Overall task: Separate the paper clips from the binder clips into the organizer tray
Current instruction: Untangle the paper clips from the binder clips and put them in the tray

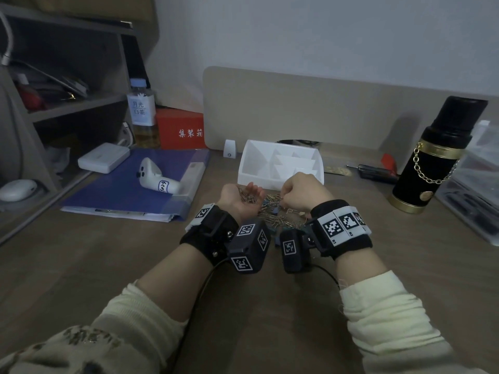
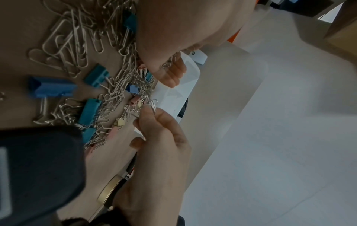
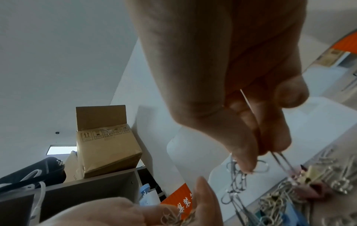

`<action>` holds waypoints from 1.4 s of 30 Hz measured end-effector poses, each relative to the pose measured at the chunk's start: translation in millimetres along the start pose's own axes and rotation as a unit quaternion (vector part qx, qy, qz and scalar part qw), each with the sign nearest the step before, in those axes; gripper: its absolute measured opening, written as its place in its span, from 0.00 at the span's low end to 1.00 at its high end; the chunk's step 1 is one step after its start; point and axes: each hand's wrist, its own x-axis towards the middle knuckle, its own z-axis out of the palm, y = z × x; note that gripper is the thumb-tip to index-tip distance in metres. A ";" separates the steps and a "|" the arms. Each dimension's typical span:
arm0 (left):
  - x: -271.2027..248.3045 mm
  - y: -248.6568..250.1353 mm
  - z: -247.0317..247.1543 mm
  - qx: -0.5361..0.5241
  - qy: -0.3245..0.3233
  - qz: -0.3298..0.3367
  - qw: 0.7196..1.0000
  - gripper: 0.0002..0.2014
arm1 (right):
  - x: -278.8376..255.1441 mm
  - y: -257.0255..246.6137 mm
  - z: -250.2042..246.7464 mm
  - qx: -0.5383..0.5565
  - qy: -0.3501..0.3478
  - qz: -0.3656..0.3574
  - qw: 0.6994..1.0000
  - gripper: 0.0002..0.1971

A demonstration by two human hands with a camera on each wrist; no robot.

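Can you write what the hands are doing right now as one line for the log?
left hand: palm up, cupping paper clips | right hand: pinching a paper clip above pile | organizer tray: looks empty

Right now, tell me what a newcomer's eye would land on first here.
First the two hands at the desk's middle: the left hand lies palm-up, cupping a small heap of paper clips, while the right hand pinches one from the tangled pile of paper clips and blue binder clips beneath them. Just behind stands the white organizer tray, and at far right a black flask with a gold chain.
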 end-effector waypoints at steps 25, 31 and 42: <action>-11.6 -20.2 13.7 0.007 -0.049 -0.047 0.998 0.15 | -7.6 -18.6 -7.7 0.147 0.045 -0.112 0.982 0.05; -17.1 -19.5 13.8 -0.028 -0.043 -0.065 0.997 0.18 | -4.5 -17.0 -7.4 0.186 0.060 -0.130 0.972 0.09; -7.5 -15.4 9.5 0.007 -0.060 -0.024 0.998 0.17 | -2.6 -9.0 -15.0 0.173 0.088 -0.161 0.968 0.07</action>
